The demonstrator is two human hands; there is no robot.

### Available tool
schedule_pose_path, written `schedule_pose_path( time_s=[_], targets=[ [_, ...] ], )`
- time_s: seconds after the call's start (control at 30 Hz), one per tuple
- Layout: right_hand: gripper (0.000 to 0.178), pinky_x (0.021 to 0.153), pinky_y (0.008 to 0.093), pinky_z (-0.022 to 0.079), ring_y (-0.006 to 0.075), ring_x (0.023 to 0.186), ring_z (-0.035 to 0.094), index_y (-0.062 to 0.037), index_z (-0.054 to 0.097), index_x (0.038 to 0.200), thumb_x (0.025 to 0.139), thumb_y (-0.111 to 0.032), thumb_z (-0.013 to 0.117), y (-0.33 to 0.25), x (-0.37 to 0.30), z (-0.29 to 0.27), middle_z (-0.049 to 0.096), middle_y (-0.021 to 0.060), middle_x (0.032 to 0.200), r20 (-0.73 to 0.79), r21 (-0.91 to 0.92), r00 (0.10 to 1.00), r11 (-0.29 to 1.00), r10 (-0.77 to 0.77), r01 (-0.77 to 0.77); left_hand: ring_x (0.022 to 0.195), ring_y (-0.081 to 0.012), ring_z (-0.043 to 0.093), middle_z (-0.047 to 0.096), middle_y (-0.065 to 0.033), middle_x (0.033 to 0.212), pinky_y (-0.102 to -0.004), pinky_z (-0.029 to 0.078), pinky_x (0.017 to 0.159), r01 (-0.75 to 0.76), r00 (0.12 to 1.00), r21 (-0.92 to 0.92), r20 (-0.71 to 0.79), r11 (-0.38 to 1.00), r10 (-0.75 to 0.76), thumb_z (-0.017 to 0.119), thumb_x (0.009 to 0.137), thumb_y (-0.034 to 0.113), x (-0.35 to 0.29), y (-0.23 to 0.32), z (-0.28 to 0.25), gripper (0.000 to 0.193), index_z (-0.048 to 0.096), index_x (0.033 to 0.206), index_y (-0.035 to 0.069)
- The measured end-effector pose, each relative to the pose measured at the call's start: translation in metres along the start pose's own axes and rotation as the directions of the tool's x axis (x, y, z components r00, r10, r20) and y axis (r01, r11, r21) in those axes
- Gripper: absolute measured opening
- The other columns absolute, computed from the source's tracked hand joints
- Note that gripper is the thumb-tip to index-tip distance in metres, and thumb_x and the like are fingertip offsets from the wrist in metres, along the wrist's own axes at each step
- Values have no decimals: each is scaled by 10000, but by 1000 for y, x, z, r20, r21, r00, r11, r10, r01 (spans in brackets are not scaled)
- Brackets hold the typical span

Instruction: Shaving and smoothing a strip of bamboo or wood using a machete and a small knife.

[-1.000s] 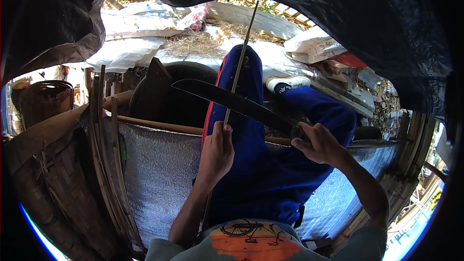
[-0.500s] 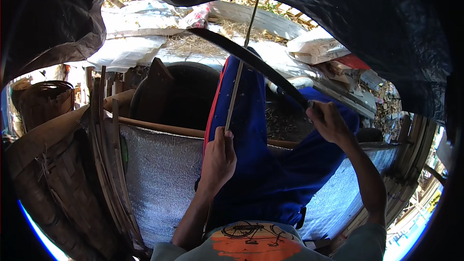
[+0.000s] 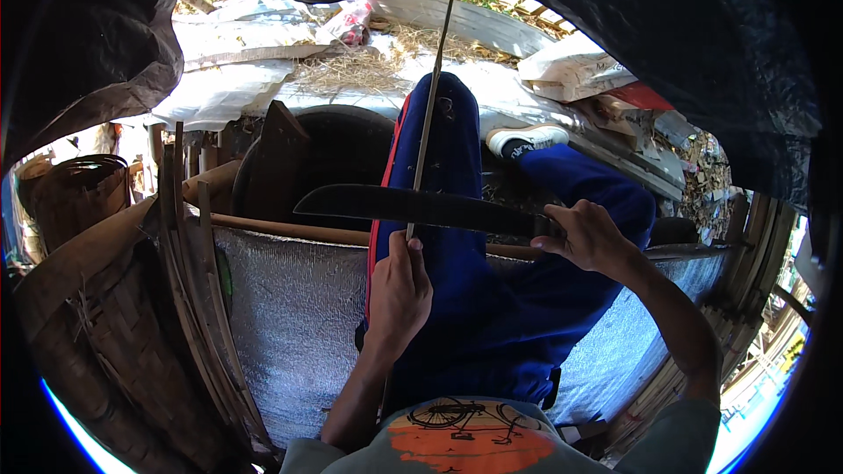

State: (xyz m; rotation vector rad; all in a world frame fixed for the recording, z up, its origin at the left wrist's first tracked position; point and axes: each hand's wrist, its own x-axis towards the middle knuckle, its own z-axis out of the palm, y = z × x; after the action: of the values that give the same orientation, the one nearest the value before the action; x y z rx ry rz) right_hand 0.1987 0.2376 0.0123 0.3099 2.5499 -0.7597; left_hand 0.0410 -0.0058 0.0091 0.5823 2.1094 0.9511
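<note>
My left hand (image 3: 399, 294) pinches a long thin strip, which looks like bamboo (image 3: 428, 114), between thumb and fingers. The strip runs away from me over my blue-trousered left thigh and knee, its far end reaching past the knee. My right hand (image 3: 586, 235) is closed round the grip of a machete (image 3: 404, 204). Its broad dark blade points left and lies crosswise over the strip, just beyond my left fingertips. Whether the edge touches the strip I cannot tell.
Woven bamboo baskets (image 3: 79, 197) and upright slats (image 3: 206, 281) stand at the left. A dark round basin (image 3: 342, 167) lies beyond the bench rail, left of my knee. Silvery sheeting (image 3: 281, 325) covers the seat. Black plastic sheeting (image 3: 685, 44) hangs overhead; more bamboo poles (image 3: 746, 298) lean at right.
The machete has come back toward me along the strip, from beyond the knee to near my left fingers, and its blade now lies more level. The left hand has hardly moved.
</note>
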Motion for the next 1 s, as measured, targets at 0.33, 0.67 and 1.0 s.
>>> schedule_pose_path(
  time_s=[0.33,0.67,1.0],
  targets=[
    [424,450,361,360,216,398,477,-18,547,721,940,-380,522,-12,25,-40,454,92,457,-86,429,975,891,203,-148,351,-199,398,357,-88,463,-367,272,373,98,995,-64,42,993,-95,298,1025,236,4,5,-12,269,398,892,24],
    [523,476,378,450,259,460,583,-21,584,756,870,-530,555,-12,17,-29,552,102,507,49,245,994,964,98,-107,360,-109,313,321,-33,471,-321,206,374,56,998,-103,16,993,-55,300,1025,279,0,-4,-8,320,448,887,31],
    [535,492,354,490,260,501,618,12,606,875,843,-523,590,-5,34,-19,595,109,547,-273,-125,954,988,-127,96,345,-186,404,397,-90,467,-364,260,364,125,992,-122,11,985,-125,326,1017,216,2,-7,-10,237,416,909,25]
  ],
)
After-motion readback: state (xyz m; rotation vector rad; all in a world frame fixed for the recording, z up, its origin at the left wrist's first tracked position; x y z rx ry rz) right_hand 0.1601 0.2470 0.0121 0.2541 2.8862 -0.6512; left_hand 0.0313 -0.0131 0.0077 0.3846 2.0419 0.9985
